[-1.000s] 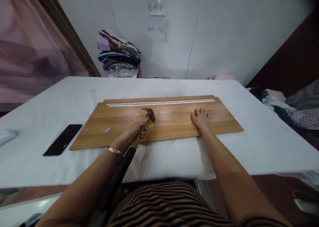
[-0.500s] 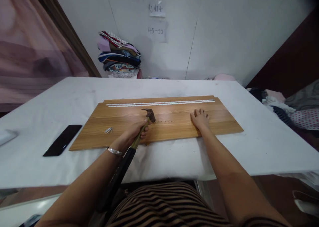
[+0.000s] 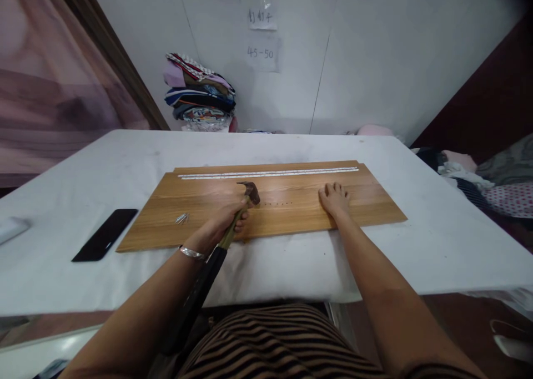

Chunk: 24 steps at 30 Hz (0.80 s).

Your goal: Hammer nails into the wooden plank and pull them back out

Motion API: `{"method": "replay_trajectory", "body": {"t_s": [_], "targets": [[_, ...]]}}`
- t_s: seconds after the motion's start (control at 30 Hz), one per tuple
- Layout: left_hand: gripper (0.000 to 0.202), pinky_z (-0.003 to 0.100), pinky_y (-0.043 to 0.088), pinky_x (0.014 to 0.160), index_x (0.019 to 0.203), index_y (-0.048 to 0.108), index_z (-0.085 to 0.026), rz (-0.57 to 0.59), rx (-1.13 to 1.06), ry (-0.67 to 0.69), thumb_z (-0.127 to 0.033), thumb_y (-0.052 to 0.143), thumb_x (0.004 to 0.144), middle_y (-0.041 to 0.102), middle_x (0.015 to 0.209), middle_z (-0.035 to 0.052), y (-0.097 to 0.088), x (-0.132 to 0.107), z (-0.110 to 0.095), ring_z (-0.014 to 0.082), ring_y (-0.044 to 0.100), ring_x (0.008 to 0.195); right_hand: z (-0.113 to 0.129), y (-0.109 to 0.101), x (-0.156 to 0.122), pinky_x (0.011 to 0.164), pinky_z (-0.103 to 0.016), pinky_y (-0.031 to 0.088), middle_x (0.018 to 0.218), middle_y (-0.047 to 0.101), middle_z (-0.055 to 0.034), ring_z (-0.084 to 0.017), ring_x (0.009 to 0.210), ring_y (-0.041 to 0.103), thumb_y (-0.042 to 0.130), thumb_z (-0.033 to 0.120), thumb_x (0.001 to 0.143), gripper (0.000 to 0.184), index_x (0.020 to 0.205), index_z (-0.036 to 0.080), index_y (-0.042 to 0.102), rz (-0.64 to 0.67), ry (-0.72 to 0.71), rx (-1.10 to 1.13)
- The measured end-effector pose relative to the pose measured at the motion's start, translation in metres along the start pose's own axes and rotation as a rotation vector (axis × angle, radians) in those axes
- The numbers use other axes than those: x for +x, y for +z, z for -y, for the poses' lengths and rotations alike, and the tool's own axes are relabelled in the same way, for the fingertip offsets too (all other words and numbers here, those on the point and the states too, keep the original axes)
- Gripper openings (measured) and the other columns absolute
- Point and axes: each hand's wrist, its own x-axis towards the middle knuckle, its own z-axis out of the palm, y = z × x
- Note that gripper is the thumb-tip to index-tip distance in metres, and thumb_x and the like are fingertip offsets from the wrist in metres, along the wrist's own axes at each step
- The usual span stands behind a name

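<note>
Left hand [image 3: 229,218] curled round neck of claw hammer [image 3: 213,268], just below its head; handle's long axis slants back toward body, along left forearm. Right hand [image 3: 335,200] well apart from left, palm down on wooden board [image 3: 300,219], fingers slightly spread, gripping nothing visible. Between hands, crosswise row of dark dots [image 3: 281,203], nail heads or marks, cannot tell; left hand's hammer nearer. Left of left hand: loose nails [image 3: 182,218]. Beyond both hands: white measuring strips [image 3: 270,173].
</note>
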Motion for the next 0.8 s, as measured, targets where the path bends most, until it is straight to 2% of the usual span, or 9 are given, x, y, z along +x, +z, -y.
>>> {"method": "replay_trajectory", "body": {"t_s": [0.33,0.53,0.8], "targets": [[0.026,0.014,0.021,0.036,0.103,0.057,-0.017,0.049,-0.024,0.006,-0.041,0.064,0.095,0.044,0.062,-0.0079,-0.0056,0.0054,0.0028,0.0034,0.033,0.04,0.0005,0.0007,-0.0006,0.12,-0.057,0.025,0.163,0.043,-0.0183,-0.033,0.15,0.035,0.029,0.047,0.105,0.056,0.144,0.019,0.058,-0.009,0.003,-0.012],[0.023,0.014,0.021,0.036,0.101,0.056,-0.017,0.009,-0.004,-0.019,-0.039,0.061,0.097,0.044,0.062,-0.0078,-0.0007,0.0017,0.0004,0.0034,0.032,0.039,0.0011,-0.0005,-0.0003,0.119,-0.057,0.025,0.162,0.044,-0.0184,-0.034,0.149,0.035,0.029,0.047,0.105,0.055,0.142,0.019,0.06,-0.007,0.001,-0.01],[0.023,0.014,0.022,0.035,0.101,0.057,-0.016,0.019,-0.017,-0.013,-0.037,0.063,0.095,0.044,0.062,-0.0075,0.0009,-0.0001,-0.0006,0.0034,0.032,0.038,0.0016,-0.0017,-0.0008,0.119,-0.056,0.027,0.163,0.043,-0.0183,-0.033,0.15,0.034,0.028,0.047,0.106,0.057,0.144,0.019,0.058,0.0,0.003,-0.027]]}}
